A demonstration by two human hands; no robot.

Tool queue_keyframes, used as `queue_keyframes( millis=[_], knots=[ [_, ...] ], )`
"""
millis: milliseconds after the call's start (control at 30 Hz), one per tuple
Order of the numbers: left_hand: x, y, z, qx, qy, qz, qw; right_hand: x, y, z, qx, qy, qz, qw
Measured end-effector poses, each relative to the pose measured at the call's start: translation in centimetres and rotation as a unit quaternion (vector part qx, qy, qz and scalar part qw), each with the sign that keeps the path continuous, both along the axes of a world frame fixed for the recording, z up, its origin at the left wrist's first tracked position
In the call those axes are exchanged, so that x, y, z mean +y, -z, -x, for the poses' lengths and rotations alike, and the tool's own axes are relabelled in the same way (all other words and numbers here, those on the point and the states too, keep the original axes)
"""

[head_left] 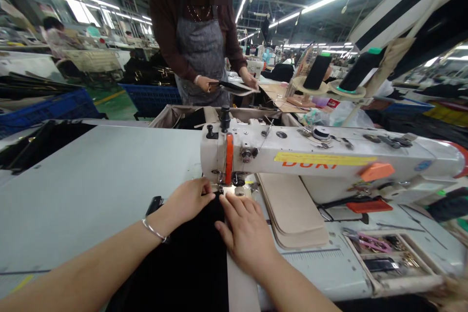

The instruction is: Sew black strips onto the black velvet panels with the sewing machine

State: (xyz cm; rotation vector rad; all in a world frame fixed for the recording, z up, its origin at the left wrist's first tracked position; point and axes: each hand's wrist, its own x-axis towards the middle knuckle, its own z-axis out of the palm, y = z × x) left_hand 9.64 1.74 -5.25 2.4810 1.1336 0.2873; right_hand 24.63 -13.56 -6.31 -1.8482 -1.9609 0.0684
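Note:
A black piece of fabric (190, 263) lies on the sewing table (91, 190) and runs up under the needle of a white sewing machine (310, 158). My left hand (186, 202) rests on the fabric's left side, fingers curled and pinching its top edge close to the presser foot. My right hand (246, 231) lies flat on the fabric's right edge, fingers stretched toward the needle. A silver bracelet sits on my left wrist.
A stack of beige cut pieces (294, 217) lies right of my right hand. A tray with scissors and small tools (391, 253) is at the front right. A person in a grey apron (201, 34) stands behind the machine holding a dark piece. Blue crates (149, 97) stand behind.

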Motion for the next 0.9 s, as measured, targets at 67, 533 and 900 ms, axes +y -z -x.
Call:
queue_keyframes(
  millis=[67, 533, 900],
  knots=[
    [0.2, 0.2, -0.1, 0.002, 0.0, -0.006, 1.0, 0.1, 0.1, 0.0, 0.0, 0.001, 0.002, 1.0],
    [-4.7, -0.2, 2.5, 0.02, 0.184, -0.128, 0.974, 0.1, 0.3, -0.1, 0.012, -0.007, -0.017, 1.0],
    [-3.4, 0.6, 2.5, 0.022, 0.182, -0.119, 0.976, 0.2, 0.4, 0.0, 0.013, 0.002, -0.01, 1.0]
  ],
)
